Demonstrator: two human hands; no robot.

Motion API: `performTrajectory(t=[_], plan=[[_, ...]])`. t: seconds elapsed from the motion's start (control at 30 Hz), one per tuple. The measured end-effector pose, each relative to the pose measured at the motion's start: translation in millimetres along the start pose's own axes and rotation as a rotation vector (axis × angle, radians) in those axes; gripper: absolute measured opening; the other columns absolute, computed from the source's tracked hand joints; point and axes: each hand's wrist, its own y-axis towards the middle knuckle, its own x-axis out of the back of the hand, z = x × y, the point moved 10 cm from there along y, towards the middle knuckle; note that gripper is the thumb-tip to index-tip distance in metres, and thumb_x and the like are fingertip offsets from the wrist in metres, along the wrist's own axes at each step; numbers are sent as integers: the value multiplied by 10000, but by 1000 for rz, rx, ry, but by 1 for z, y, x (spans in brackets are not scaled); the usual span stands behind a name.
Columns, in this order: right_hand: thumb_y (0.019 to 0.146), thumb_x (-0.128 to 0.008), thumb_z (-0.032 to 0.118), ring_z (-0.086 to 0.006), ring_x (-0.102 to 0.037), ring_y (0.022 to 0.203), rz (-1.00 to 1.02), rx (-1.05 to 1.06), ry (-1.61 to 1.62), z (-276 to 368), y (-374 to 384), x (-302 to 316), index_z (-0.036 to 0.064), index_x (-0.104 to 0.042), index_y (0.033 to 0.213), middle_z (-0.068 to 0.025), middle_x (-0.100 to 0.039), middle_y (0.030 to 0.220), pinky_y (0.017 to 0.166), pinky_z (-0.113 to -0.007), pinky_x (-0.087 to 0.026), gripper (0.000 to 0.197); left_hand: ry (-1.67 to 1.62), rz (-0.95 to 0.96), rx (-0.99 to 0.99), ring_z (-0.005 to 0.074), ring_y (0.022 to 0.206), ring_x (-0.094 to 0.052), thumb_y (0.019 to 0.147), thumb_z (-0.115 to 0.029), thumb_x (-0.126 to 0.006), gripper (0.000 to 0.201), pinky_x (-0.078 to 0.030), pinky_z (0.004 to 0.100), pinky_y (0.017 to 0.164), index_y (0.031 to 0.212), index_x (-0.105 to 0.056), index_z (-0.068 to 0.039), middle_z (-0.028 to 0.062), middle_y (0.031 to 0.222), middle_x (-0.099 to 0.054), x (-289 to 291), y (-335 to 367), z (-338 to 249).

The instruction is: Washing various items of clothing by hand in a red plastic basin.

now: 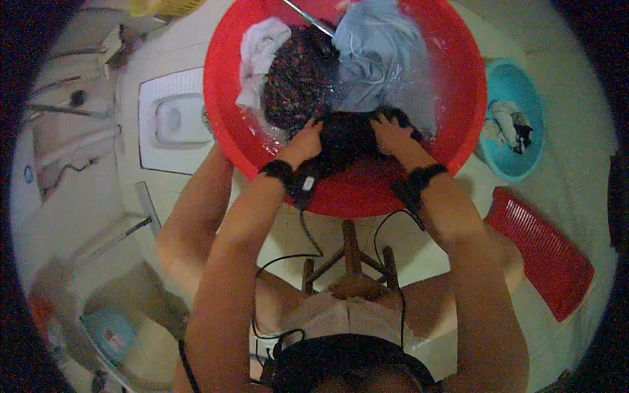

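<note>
Head view: a person's left hand [306,141] and right hand [396,139], black straps [429,174] at the wrists, grip a black cloth [348,134] from either side, fingers closed on it, in the near part of a red tub [473,98]. Beyond it in the tub lie a patterned cloth [296,82], a white cloth [263,39] and a blue cloth [377,56], with a metal pipe [306,16] above. Laundry [506,124] sits in a blue basin [508,75] at right, near a red slatted panel [540,252]; a squat toilet [171,121] is at left
</note>
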Motion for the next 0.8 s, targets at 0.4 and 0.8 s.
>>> performTrajectory(t=[0.4,0.8], plan=[[643,-514,-34,-333,-434,1106,-624,448,137,44,-291,292,12,-344,1236,-217,-466,1166,929,-351,-363,619,-28,-358,-440,325,1168,-362,639,65,-498,657,-293,319,972,1264,-321,-34,201,1273,-347,300,-236,-246],[632,-621,35,-380,-430,1023,-263,-138,397,-23,-130,68,109,-397,1222,-207,-315,1181,818,-403,-423,635,424,-232,141,346,909,-514,647,-68,-625,734,-459,415,746,1290,-285,-164,146,1143,-349,136,-143,-143]])
